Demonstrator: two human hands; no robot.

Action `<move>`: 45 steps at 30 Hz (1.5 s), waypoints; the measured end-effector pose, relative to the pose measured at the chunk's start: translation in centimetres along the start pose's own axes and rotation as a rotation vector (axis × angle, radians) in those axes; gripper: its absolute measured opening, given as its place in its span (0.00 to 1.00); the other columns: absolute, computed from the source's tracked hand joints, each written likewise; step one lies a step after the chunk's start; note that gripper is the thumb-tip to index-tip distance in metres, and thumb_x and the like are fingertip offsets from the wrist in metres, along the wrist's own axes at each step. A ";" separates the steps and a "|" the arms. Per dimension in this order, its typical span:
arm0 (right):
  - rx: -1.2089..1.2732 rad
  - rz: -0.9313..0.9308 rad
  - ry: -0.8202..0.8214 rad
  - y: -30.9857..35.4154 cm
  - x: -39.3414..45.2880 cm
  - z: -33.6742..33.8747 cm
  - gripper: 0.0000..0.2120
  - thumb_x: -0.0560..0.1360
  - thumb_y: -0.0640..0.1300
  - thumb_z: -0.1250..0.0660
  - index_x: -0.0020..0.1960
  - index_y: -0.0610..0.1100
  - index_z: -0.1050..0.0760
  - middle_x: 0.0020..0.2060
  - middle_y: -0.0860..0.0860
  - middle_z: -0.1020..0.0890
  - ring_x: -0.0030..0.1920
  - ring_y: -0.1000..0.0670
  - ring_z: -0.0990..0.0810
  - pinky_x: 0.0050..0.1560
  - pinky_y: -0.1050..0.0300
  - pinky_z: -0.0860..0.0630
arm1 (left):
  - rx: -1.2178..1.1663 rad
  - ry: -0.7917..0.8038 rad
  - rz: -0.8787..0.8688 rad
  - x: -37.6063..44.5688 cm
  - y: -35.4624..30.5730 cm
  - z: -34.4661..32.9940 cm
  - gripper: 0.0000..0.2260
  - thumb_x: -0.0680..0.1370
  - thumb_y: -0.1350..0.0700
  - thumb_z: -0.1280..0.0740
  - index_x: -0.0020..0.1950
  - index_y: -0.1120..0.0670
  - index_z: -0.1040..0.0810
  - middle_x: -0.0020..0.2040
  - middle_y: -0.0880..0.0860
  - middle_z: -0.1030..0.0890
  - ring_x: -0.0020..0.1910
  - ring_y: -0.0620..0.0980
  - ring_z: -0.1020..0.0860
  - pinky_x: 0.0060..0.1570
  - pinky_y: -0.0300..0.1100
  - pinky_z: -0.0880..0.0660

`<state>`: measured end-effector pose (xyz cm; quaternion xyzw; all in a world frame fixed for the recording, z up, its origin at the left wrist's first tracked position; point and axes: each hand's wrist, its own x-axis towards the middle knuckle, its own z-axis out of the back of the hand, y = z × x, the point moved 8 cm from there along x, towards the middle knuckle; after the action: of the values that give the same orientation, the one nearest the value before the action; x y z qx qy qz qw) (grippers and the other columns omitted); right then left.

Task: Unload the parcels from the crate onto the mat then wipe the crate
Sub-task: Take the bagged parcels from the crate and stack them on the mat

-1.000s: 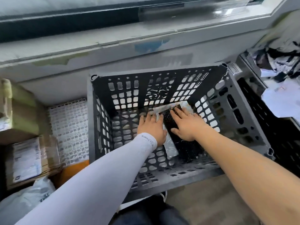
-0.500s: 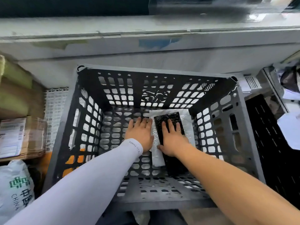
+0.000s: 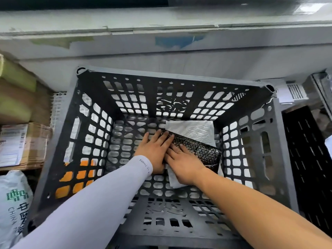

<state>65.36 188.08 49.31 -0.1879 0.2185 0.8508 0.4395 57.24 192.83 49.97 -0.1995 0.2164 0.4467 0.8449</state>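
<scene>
Both your hands are down in the grey crate [image 3: 280, 146]. Your L hand [image 3: 156, 150] lies flat, fingers straight, at the black bubble-wrap parcel's [image 3: 201, 151] left edge. Your R hand [image 3: 185, 164] rests on top of it w/ fingers extended, not curled. That parcel sits tilted on a white parcel [image 3: 194, 131] at the crate's far-right bottom. Cardboard box [image 3: 23, 144] outside, left.

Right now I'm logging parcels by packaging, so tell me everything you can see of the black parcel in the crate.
The black parcel is a flat, glossy bubble-wrap mailer. It lies askew, its left edge apparently lifted, atop a white parcel on the floor of the grey perforated crate, toward the right wall. The left hand and right hand both touch its left end, fingers fairly straight.
</scene>
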 end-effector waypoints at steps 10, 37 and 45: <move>-0.019 -0.333 0.057 -5.4 -3.2 -0.7 0.41 0.83 0.46 0.43 0.82 0.48 0.70 0.81 0.48 0.69 0.81 0.39 0.68 0.76 0.25 0.59 | 0.056 0.034 0.068 0.6 0.3 -2.4 0.53 0.77 0.31 0.36 0.82 0.51 0.70 0.84 0.50 0.65 0.83 0.55 0.60 0.81 0.60 0.60; -0.003 -0.409 -0.080 -6.8 -0.6 1.8 0.35 0.86 0.42 0.52 0.79 0.59 0.75 0.81 0.49 0.69 0.81 0.39 0.69 0.71 0.17 0.63 | -0.196 -0.052 0.244 0.8 0.6 -0.1 0.40 0.84 0.64 0.43 0.83 0.44 0.68 0.83 0.50 0.67 0.82 0.57 0.65 0.78 0.68 0.53; 0.011 -0.388 -0.195 -5.8 -3.0 5.3 0.36 0.84 0.41 0.49 0.83 0.56 0.66 0.83 0.47 0.61 0.83 0.39 0.62 0.75 0.22 0.56 | -0.176 -0.135 0.277 0.1 0.8 2.4 0.35 0.84 0.61 0.45 0.84 0.43 0.61 0.85 0.54 0.53 0.84 0.60 0.55 0.79 0.66 0.51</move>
<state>71.16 191.91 54.06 -0.1406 0.1393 0.7631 0.6153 57.03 194.56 51.80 -0.2103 0.1447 0.5886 0.7671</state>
